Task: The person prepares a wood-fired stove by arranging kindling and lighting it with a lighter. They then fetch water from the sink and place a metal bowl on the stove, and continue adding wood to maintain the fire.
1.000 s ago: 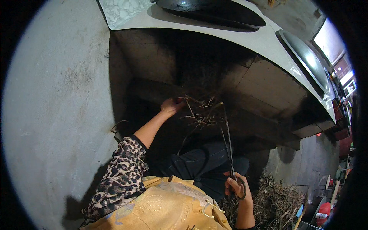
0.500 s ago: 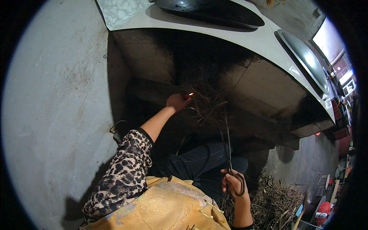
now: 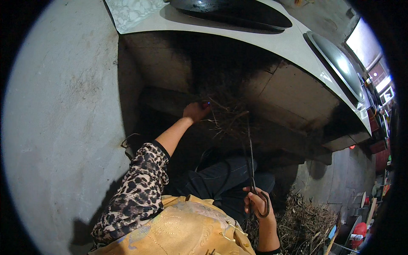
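Note:
My left hand (image 3: 195, 112) is closed around a small lighter (image 3: 206, 104), with a tiny blue glint at its tip. The lighter touches or nearly touches the left side of a loose bundle of dry twigs (image 3: 227, 119). My right hand (image 3: 260, 203), lower down, grips the looped handles of long metal fire tongs (image 3: 251, 157). Their far ends reach up to the twigs and seem to hold them, though the dark hides the exact contact. Behind the bundle lies the sooty front of a stove (image 3: 293, 91), its opening lost in shadow.
The stove's white top (image 3: 297, 42) overhangs, carrying a black wok (image 3: 229, 12) and a grey metal lid or pan (image 3: 335, 63). A grey wall (image 3: 63, 119) rises on the left. Brushwood (image 3: 304, 223) is heaped at the lower right, beside a red object (image 3: 359, 229).
The lighter's orange flame has shrunk to a tiny blue glint. My left hand and the tongs with the twigs have shifted slightly left.

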`<move>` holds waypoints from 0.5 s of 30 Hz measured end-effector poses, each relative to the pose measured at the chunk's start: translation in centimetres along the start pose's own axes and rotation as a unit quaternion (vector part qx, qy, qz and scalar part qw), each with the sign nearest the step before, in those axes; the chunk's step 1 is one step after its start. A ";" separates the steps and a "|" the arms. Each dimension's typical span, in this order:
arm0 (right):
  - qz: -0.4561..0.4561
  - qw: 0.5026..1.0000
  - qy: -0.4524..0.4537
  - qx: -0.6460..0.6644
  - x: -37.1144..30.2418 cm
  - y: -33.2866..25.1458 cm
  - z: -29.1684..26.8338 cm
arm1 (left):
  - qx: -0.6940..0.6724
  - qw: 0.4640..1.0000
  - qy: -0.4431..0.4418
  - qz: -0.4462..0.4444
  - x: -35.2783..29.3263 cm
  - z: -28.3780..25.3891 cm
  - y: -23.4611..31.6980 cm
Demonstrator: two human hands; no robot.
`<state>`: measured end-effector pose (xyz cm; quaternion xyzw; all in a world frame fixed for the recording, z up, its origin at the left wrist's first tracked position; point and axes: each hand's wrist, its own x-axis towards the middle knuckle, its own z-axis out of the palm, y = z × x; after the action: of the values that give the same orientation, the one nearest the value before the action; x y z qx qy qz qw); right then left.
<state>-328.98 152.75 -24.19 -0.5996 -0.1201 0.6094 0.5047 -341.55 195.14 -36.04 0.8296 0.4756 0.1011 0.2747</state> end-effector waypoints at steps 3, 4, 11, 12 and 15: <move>-0.008 1.000 0.000 -0.004 0.1 0.1 0.0 | 0.012 1.000 -0.009 -0.010 0.3 0.1 0.0; -0.011 1.000 0.000 -0.007 0.1 0.1 0.0 | 0.008 1.000 -0.007 -0.008 0.3 0.2 -0.1; 0.004 1.000 0.003 0.006 0.1 0.2 0.1 | -0.013 1.000 0.005 0.022 0.3 0.4 -0.3; 0.008 1.000 0.002 0.010 0.1 0.2 0.1 | -0.013 1.000 -0.001 0.024 0.3 0.4 -0.4; 0.008 1.000 -0.001 0.010 0.1 0.2 0.1 | -0.010 0.999 -0.021 0.028 0.4 0.3 -0.5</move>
<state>-329.15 152.80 -24.36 -0.5948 -0.1093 0.6154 0.5056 -341.58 195.54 -36.65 0.8415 0.4457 0.0961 0.2899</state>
